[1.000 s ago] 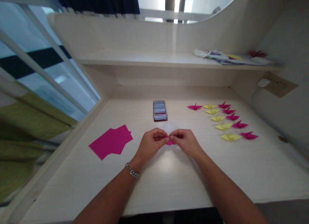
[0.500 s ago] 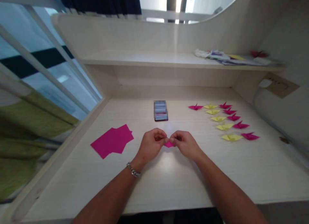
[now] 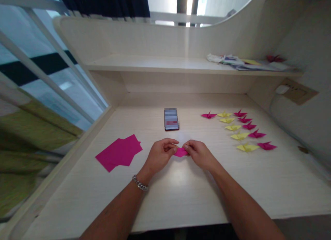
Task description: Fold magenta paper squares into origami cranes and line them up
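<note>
My left hand (image 3: 160, 154) and my right hand (image 3: 198, 153) meet at the middle of the desk, both pinching a small folded magenta paper piece (image 3: 181, 152) between fingertips and thumbs. The piece lies flat and low, just above the desk top (image 3: 181, 188). A silver bracelet (image 3: 140, 183) circles my left wrist. A stack of flat magenta paper sheets (image 3: 119, 152) lies to the left of my left hand.
A phone (image 3: 171, 119) lies beyond my hands. Several folded magenta and yellow paper cranes (image 3: 240, 129) sit in two rows at the right. A shelf (image 3: 155, 64) above the desk carries papers (image 3: 243, 62) at its right end. A bed rail runs along the left.
My hands have drawn slightly apart, so more of the folded magenta piece shows between them, and it now sits flatter.
</note>
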`<action>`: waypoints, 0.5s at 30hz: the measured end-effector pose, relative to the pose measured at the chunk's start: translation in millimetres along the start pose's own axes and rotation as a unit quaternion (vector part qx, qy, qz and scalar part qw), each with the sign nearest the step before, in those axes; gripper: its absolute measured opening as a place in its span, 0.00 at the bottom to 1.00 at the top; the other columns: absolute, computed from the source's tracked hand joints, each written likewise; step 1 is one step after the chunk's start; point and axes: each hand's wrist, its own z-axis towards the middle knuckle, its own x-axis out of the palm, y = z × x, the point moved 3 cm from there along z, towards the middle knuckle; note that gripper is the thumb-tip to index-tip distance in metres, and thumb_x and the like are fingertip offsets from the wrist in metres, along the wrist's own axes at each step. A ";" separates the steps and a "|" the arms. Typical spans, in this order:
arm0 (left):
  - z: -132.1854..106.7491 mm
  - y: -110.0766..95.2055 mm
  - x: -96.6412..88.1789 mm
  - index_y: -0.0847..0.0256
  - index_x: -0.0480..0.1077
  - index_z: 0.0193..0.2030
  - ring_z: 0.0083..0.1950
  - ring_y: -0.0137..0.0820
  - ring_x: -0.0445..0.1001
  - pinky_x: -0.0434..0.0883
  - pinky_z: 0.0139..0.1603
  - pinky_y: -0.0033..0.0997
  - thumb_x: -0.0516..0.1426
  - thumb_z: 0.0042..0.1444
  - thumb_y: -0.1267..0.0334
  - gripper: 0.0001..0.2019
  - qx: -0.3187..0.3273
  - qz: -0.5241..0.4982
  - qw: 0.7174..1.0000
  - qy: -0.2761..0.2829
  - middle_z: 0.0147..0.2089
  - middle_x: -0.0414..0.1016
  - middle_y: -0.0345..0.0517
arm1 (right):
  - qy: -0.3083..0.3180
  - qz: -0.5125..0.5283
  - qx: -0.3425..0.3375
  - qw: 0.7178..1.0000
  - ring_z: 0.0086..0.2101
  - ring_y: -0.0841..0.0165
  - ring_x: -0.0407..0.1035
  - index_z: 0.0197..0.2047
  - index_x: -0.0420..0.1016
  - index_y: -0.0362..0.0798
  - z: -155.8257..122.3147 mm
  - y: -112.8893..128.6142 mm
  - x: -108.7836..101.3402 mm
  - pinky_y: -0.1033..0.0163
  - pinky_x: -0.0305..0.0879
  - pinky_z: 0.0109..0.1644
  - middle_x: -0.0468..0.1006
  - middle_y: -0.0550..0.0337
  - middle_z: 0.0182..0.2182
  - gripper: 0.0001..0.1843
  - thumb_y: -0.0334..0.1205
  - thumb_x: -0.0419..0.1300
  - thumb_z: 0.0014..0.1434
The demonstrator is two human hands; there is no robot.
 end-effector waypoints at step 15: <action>4.9 3.7 0.6 0.64 0.76 0.30 0.32 0.31 0.73 0.69 0.36 0.29 0.60 0.51 0.58 0.10 0.035 0.046 0.998 -0.037 0.30 0.77 0.46 | -0.095 0.311 0.072 0.943 0.30 0.68 0.70 0.41 0.70 0.46 6.8 -3.9 12.1 0.63 0.66 0.35 0.77 0.57 0.31 0.20 0.49 0.65 0.48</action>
